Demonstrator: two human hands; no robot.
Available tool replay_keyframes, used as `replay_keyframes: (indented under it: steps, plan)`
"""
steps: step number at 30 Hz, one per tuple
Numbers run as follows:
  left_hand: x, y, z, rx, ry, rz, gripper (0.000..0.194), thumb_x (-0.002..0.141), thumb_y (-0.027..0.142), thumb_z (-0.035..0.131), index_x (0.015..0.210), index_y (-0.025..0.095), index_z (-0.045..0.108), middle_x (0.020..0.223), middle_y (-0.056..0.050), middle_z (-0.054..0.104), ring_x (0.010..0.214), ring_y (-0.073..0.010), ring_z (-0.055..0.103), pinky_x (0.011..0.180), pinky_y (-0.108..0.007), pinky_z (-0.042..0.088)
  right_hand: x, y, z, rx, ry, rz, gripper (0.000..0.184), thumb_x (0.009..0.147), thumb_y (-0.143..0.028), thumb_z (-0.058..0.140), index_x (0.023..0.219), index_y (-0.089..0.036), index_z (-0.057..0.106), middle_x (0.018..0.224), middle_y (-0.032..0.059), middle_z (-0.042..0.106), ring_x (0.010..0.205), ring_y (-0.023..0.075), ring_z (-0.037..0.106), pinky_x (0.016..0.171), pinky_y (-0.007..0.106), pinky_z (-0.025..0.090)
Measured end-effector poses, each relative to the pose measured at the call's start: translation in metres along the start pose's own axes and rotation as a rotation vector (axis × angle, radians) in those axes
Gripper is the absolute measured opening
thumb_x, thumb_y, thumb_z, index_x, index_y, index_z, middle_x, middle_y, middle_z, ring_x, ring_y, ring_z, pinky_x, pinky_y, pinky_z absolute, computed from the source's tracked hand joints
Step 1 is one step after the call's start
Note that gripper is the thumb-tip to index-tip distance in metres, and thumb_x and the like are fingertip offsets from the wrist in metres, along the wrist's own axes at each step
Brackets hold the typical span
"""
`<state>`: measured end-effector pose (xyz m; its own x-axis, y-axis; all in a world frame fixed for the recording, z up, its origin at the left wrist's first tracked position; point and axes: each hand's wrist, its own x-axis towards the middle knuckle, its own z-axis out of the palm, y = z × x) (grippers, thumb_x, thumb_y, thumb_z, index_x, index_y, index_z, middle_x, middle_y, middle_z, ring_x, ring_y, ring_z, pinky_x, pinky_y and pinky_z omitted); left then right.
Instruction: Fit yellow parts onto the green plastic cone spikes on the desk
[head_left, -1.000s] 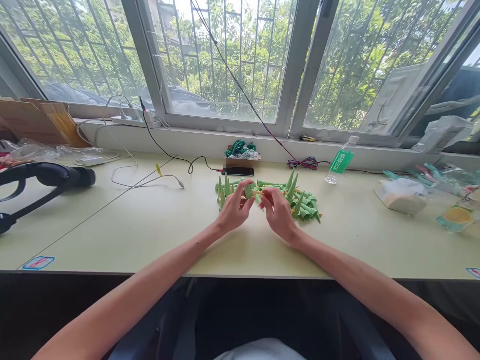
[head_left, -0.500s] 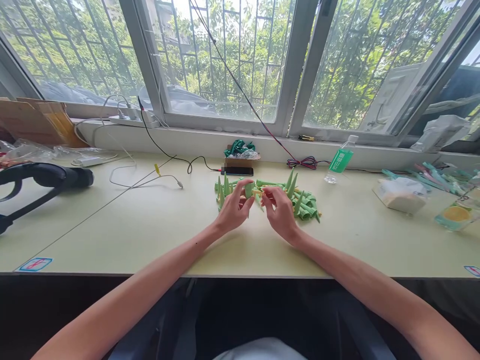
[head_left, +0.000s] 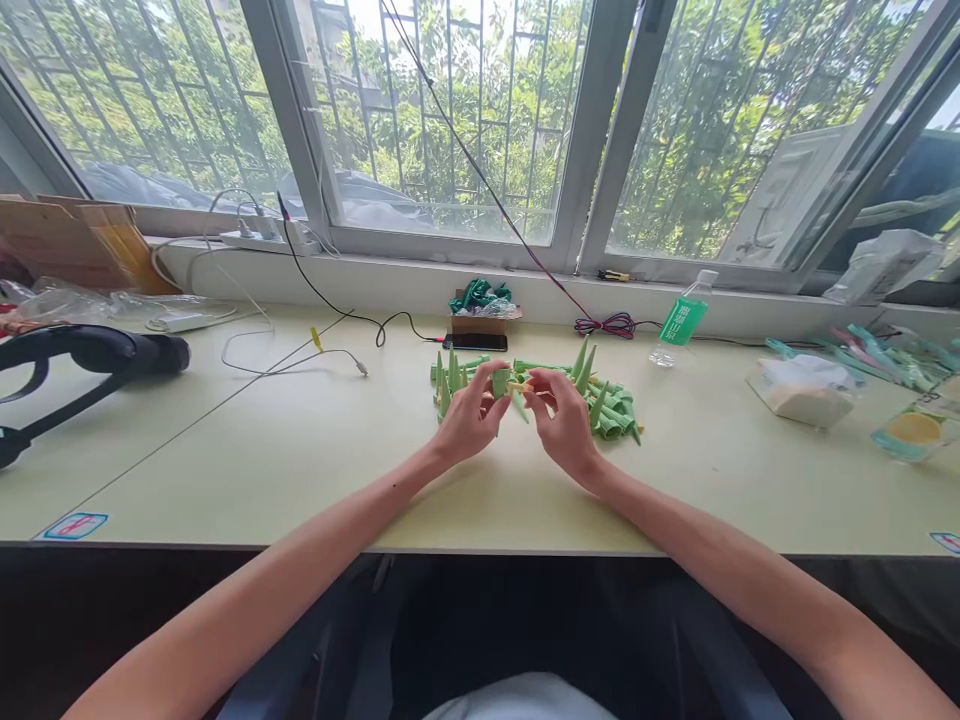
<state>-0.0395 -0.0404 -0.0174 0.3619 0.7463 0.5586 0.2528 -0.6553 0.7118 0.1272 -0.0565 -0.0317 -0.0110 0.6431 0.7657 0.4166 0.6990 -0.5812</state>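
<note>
My left hand (head_left: 471, 412) is closed on a green piece (head_left: 502, 381), held between thumb and fingers just above the table. My right hand (head_left: 561, 415) pinches a small yellow piece (head_left: 519, 387), whose end meets or nearly meets the green one; contact is hard to make out. Pointed green cones (head_left: 453, 372) stand behind my left fingers. Right of my right hand lies a heap of green tube-like pieces (head_left: 615, 412) with small yellow bits among them, and several cones (head_left: 583, 368) rise from it.
Behind the pieces lie a phone (head_left: 476, 342) on a cable and a small open box (head_left: 484, 308). A bottle (head_left: 682, 320) stands at the back right, near a tissue pack (head_left: 802, 388) and a cup (head_left: 909, 432). A black headset (head_left: 90, 360) sits at the left.
The yellow piece between my hands shows a little more plainly, and my right fingers have shifted slightly around it. Otherwise both hands keep their places.
</note>
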Motion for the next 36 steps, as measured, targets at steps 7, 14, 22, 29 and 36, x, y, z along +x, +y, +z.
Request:
replay_keyframes:
  steps: [7, 14, 22, 29, 36]
  plan:
    - [0.0, 0.0, 0.0, -0.008, -0.026, -0.007, 0.04, 0.091, 0.037, 0.055, 0.126, 0.023, 0.042, 0.083, -0.002, 0.063, 0.054, -0.0093, 0.057, 0.049, -0.019, 0.047, 0.0, -0.001, 0.001, 0.07, -0.023, 0.026, 0.018, 0.094, -0.031, 0.054, 0.111, -0.024, 0.057, 0.098, 0.0064, 0.062, 0.085, 0.0179, 0.064, 0.074, 0.035, 0.06]
    - [-0.001, 0.001, 0.0, -0.006, -0.03, -0.007, 0.04, 0.089, 0.036, 0.057, 0.124, 0.023, 0.041, 0.086, -0.003, 0.066, 0.054, -0.0087, 0.057, 0.049, -0.019, 0.047, 0.0, -0.001, 0.002, 0.14, -0.029, 0.043, 0.018, 0.092, -0.031, 0.058, 0.108, -0.023, 0.059, 0.095, 0.0053, 0.063, 0.081, 0.0164, 0.064, 0.071, 0.032, 0.061]
    - [-0.002, 0.004, -0.001, 0.007, -0.032, -0.018, 0.04, 0.089, 0.034, 0.057, 0.123, 0.022, 0.04, 0.083, -0.002, 0.066, 0.054, -0.0097, 0.059, 0.05, -0.02, 0.047, 0.0, -0.003, 0.002, 0.171, -0.018, 0.073, 0.019, 0.089, -0.034, 0.061, 0.104, -0.022, 0.06, 0.091, 0.0047, 0.065, 0.079, 0.0166, 0.065, 0.069, 0.031, 0.06]
    - [-0.002, 0.001, 0.0, 0.067, -0.026, 0.016, 0.04, 0.089, 0.032, 0.056, 0.124, 0.022, 0.041, 0.08, -0.001, 0.065, 0.051, -0.0083, 0.055, 0.047, -0.019, 0.043, 0.001, -0.007, 0.001, 0.152, -0.041, 0.114, 0.018, 0.09, -0.037, 0.06, 0.098, -0.02, 0.059, 0.083, 0.0033, 0.066, 0.066, 0.0147, 0.065, 0.063, 0.029, 0.058]
    - [-0.002, 0.001, 0.001, 0.098, -0.048, 0.012, 0.04, 0.088, 0.029, 0.056, 0.124, 0.022, 0.041, 0.074, 0.002, 0.063, 0.047, -0.0064, 0.05, 0.046, -0.018, 0.041, 0.001, -0.01, -0.002, 0.101, -0.088, 0.12, 0.02, 0.096, -0.036, 0.048, 0.093, -0.019, 0.058, 0.068, 0.0, 0.063, 0.056, 0.0126, 0.062, 0.054, 0.025, 0.05]
